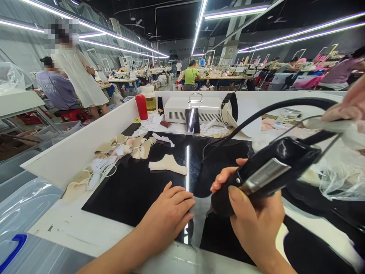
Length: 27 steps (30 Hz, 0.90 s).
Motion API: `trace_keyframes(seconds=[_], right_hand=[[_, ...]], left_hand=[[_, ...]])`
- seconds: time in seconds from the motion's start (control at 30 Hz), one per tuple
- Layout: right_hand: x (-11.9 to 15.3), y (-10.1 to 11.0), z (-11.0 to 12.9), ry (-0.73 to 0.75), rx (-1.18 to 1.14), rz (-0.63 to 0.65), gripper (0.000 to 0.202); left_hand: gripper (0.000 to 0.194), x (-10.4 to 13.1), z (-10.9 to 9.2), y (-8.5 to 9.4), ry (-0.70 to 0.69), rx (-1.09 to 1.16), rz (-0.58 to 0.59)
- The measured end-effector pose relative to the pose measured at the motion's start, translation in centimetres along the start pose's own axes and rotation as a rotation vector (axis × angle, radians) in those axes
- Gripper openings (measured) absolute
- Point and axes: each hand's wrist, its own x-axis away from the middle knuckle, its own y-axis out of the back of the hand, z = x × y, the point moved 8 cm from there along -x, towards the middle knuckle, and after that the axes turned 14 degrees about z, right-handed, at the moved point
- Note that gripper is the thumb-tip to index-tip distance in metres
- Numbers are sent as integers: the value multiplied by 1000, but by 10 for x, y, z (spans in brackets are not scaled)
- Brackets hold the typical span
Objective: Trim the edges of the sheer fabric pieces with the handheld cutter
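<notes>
My right hand (256, 220) is wrapped round a black handheld tool (265, 175) with a silver metal strip along its side. A thick black cable (273, 104) arches up from behind the tool. My left hand (168, 211) lies palm down with its fingers stretched out on the glossy black sheet (125, 198), close to a clear strip in the middle. Beyond that hand, a cream fabric piece (168, 164) lies flat on the sheet. Part of another cream piece shows behind my right wrist. The tool's working end is hidden by my fingers.
At the upper right, another person's hand (348, 106) touches clear plastic. Beige pieces (108, 148) heap along the left wall. A white vented box (194, 110), a phone (192, 121), a red cup (141, 106) and a jar (150, 99) stand behind. A plastic bag (342, 171) is at right.
</notes>
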Motion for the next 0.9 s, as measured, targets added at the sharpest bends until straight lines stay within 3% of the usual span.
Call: trace_keyframes(seconds=[0.3, 0.6, 0.9], right_hand=[[8, -2, 1, -54, -83, -2, 39], [12, -4, 1, -64, -78, 55, 32], [26, -13, 5, -110, -149, 128, 35]], left_hand=[[53, -1, -5, -8, -46, 198, 207], [59, -4, -4, -6, -10, 219, 275], [64, -2, -6, -4, -29, 233, 255]])
